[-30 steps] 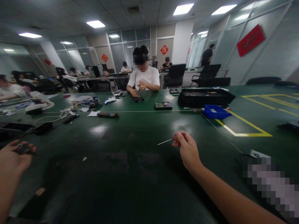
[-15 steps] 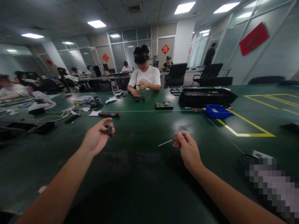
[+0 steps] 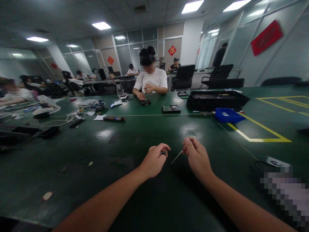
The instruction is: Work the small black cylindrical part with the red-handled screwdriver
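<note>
A big green table (image 3: pixel 74 174) has yellow lines (image 3: pixel 269 140) on it. On top are a blue tray (image 3: pixel 227 119), a long black box (image 3: pixel 217 104) and a small flat thing (image 3: pixel 171 109), maybe a computer part.

Table (image 3: pixel 135 199) green, markings (image 3: pixel 270 140) right of blue bin (image 3: pixel 227 119) yellow. Tray (image 3: pixel 214 105) behind bin: black. Thin rod (image 3: pixel 177 157) left of bin: silver.

Office workroom: chairs (image 3: pixel 184 77), worktable (image 3: pixel 142 127) (electronics (image 3: pixel 171 109) atop).

Overall dim: ceiling lights (image 3: pixel 101 25) leave glare on my dark green table (image 3: pixel 72 151); the view's edges look stretched, soft.
</note>
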`<action>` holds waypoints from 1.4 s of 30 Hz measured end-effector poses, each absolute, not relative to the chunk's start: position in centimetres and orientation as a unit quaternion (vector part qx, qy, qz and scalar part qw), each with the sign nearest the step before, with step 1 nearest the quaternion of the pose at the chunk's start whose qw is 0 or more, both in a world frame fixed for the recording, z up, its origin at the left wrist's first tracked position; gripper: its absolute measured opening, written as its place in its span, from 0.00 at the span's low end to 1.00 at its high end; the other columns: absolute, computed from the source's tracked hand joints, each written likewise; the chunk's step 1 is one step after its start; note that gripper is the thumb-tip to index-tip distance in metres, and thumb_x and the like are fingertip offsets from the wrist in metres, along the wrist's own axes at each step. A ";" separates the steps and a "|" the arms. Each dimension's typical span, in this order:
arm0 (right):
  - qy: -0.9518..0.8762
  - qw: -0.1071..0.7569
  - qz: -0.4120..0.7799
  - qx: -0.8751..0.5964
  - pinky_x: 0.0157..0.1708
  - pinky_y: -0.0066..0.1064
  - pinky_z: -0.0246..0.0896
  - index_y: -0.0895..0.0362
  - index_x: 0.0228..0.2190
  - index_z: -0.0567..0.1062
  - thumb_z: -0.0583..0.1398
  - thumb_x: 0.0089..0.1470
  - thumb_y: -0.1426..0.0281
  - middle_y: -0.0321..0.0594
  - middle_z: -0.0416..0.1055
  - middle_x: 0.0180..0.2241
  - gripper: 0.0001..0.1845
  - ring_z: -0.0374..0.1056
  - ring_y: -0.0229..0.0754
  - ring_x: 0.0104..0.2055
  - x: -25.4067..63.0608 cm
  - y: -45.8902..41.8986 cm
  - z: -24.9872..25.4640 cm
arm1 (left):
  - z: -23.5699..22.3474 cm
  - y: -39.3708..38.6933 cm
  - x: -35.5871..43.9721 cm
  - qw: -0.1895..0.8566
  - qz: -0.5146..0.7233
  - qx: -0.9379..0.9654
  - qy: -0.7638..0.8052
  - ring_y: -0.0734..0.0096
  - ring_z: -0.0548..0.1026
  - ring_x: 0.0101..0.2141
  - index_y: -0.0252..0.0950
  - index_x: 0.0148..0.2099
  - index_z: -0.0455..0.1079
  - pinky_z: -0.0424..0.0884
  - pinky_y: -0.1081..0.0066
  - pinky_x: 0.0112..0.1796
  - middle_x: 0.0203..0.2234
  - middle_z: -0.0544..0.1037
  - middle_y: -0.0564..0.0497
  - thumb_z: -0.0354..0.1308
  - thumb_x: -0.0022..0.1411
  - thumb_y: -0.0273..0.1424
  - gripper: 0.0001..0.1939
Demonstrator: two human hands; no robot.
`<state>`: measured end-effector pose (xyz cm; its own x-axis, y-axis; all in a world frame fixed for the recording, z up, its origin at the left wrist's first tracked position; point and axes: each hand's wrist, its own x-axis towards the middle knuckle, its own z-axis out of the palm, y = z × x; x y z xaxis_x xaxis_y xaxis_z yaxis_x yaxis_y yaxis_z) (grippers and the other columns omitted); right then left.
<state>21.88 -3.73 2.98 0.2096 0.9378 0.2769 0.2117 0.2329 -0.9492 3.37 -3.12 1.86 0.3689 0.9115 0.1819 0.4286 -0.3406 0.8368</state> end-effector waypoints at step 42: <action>-0.671 0.453 0.131 -0.572 0.21 0.31 0.51 0.52 0.21 0.71 0.60 0.58 0.49 0.33 0.68 0.16 0.23 0.62 0.38 0.18 21.7 -4.9 3.5 | 0.3 -1.2 0.2 0.250 0.376 0.779 0.435 0.62 0.72 0.53 0.43 0.55 0.74 0.64 0.57 0.57 0.50 0.78 0.50 0.65 0.60 0.28 0.20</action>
